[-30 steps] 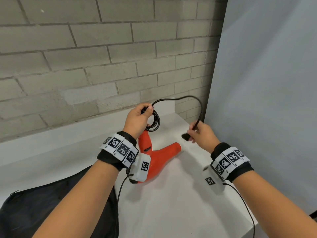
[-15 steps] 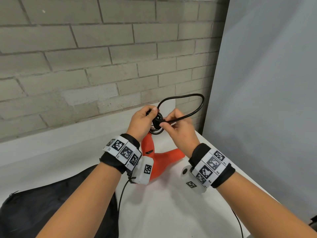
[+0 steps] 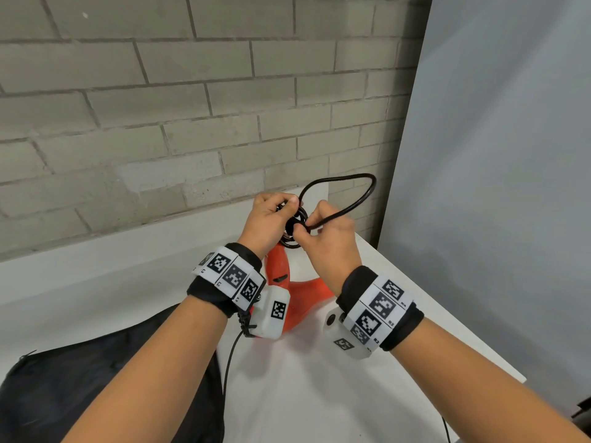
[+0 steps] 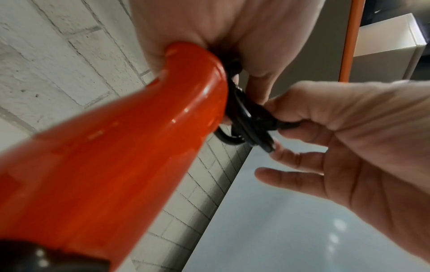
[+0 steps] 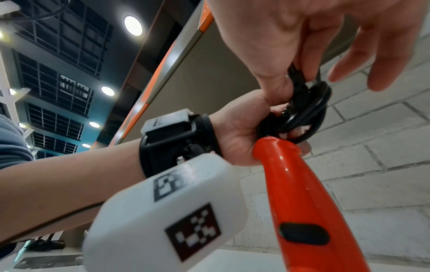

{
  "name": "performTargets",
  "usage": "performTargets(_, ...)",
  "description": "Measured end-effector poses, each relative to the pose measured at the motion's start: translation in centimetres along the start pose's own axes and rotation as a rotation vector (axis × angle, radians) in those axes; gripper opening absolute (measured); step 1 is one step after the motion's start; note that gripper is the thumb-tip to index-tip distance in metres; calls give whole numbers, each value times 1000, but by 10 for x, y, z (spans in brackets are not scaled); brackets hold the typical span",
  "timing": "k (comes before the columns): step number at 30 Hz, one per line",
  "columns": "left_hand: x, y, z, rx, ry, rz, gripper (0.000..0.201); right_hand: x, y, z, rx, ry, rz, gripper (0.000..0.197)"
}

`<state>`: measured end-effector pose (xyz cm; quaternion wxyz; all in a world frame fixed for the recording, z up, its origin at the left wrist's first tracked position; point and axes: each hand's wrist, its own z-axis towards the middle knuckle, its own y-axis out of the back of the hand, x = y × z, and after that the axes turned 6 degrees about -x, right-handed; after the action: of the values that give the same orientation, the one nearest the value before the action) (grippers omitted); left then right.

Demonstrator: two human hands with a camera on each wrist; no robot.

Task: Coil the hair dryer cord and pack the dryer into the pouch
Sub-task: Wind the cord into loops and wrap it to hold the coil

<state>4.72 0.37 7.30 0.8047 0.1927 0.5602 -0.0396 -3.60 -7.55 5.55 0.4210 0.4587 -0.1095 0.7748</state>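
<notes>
The orange hair dryer stands on the white table with its handle pointing up. My left hand grips the handle's top and holds the small coils of black cord against it. My right hand pinches the cord's end at the coil between thumb and forefinger, with its other fingers spread loose. One wide loop of cord arcs up to the right of both hands. The black pouch lies at the lower left, partly under my left forearm.
A grey brick wall runs close behind the table. A grey panel stands on the right, along the table's right edge. A thin black wire hangs from my left wrist camera.
My right hand has carried the cord's end from the right up to the coil in my left hand. The free loop has shrunk. Over the last half second little has moved.
</notes>
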Motion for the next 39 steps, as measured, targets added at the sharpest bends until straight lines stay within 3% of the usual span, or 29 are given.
performTargets(5, 0, -1, 0, 8, -8, -14, 19, 0, -6, 2, -65, -190, 217, 39)
performTargets(14, 4, -3, -1, 49, -47, -47, 10, 7, -2, 15, 27, -296, 195, 39)
performTargets(20, 2, -9, -7, 70, -88, -63, 13, -9, -8, 18, 28, -246, 70, 27)
performTargets(25, 0, -11, -6, 105, -47, -148, 17, -14, -3, 19, 227, -210, 66, 17)
performTargets(32, 0, -4, -4, 79, 22, -219, 16, -50, 28, 4, 551, -37, -259, 30)
performTargets(35, 0, -1, -4, 118, -9, -211, 26, -89, 40, -4, 628, -167, -525, 34)
performTargets(39, -1, -3, -6, 137, -32, -201, 25, -123, 42, -6, 898, -350, -1040, 29)
